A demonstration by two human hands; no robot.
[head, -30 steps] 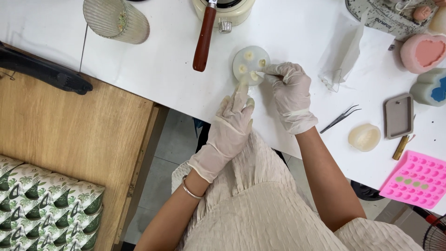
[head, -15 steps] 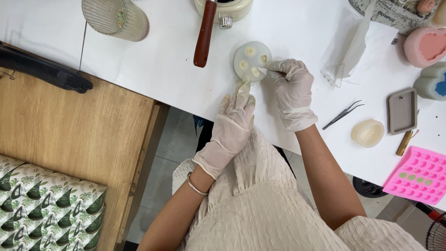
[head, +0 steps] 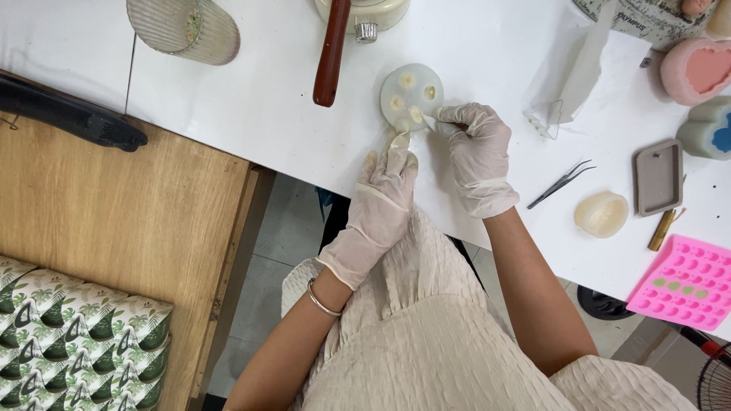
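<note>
On the white worktop [head: 251, 106], left hand [head: 383, 199] steadies the round mould [head: 411, 96] with a fingertip; right hand [head: 476, 148] pinches a small tool at one of four filled cavities.

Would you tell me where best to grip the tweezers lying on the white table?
Probably at the middle of the tweezers, pinching across both thin arms from above. They lie flat and slanted on the table, tips toward the person, with clear space on each side.

Bright, even overhead light, soft shadows, sharp focus throughout.
</note>
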